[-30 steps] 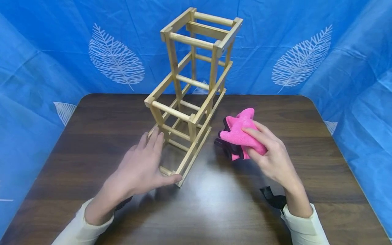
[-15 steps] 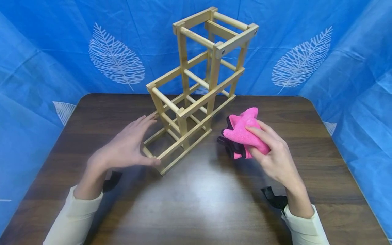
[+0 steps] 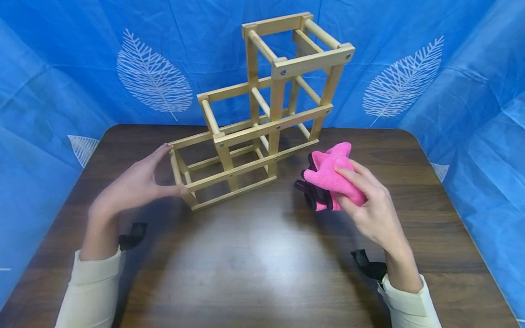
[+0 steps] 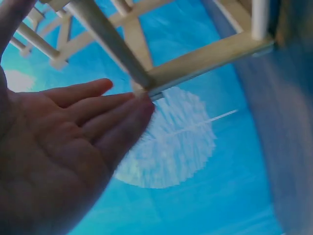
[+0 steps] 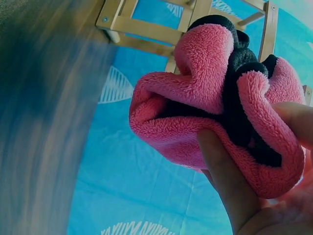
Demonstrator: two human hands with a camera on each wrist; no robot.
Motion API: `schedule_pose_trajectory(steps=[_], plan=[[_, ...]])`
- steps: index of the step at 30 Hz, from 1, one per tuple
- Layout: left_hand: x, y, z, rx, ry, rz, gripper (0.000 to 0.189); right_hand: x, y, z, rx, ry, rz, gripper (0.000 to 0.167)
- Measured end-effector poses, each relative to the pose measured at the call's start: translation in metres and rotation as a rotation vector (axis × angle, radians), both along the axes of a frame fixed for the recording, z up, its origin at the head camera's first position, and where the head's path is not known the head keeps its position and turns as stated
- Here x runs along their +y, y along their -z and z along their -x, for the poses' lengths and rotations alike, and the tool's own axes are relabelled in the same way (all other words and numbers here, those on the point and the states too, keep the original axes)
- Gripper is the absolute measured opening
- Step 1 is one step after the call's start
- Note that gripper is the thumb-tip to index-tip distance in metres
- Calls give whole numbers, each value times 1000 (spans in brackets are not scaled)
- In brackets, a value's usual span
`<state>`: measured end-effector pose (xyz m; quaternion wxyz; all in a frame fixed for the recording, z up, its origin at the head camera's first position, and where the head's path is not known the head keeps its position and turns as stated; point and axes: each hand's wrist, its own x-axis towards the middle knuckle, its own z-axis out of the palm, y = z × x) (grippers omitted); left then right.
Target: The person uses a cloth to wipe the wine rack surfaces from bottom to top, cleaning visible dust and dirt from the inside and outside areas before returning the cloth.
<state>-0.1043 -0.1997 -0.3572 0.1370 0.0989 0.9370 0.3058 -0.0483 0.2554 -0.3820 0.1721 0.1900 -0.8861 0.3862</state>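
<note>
A stepped wooden rack [image 3: 277, 98] of slats and dowels stands at the back of the table, set at a slant, its low end toward the left. At that low end my left hand [image 3: 131, 187] spreads thumb and straight fingers across the frame. In the left wrist view the fingertips are right at a corner of the rack [image 4: 210, 62]. My right hand [image 3: 375, 212] pinches a bunched pink fleece cloth [image 3: 334, 175] with black edging, held over the table to the right of the rack. The right wrist view shows folds in the cloth [image 5: 205, 68] between thumb and fingers.
The dark wood table [image 3: 246, 273] reaches back to a blue curtain [image 3: 287, 9] with white leaf prints, which also hangs at both sides. Black straps [image 3: 133, 234] hang at the wrists by the light sleeves.
The rack has turned, its low end swinging left and back. My left hand has moved left and back along with that end. The right hand and the cloth have shifted only slightly.
</note>
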Motion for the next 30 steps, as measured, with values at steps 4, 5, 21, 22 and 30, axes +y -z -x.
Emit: schedule_pose_trajectory(steps=[4, 5, 21, 22, 30], plan=[[-7, 5, 6, -22, -7, -69, 115, 1, -1, 0, 0, 7, 10, 66], [-9, 6, 8, -25, -6, -86, 113, 2, -1, 0, -1, 8, 13, 66], [-23, 25, 23, -35, -92, -381, 84, 5, -2, 0, 22, 32, 54, 63], [-23, 25, 23, -32, -96, -372, 83, 6, -2, -1, 24, 34, 56, 63], [-23, 30, 24, 1, -93, -404, 73, 6, -4, 0, 24, 60, 57, 64]])
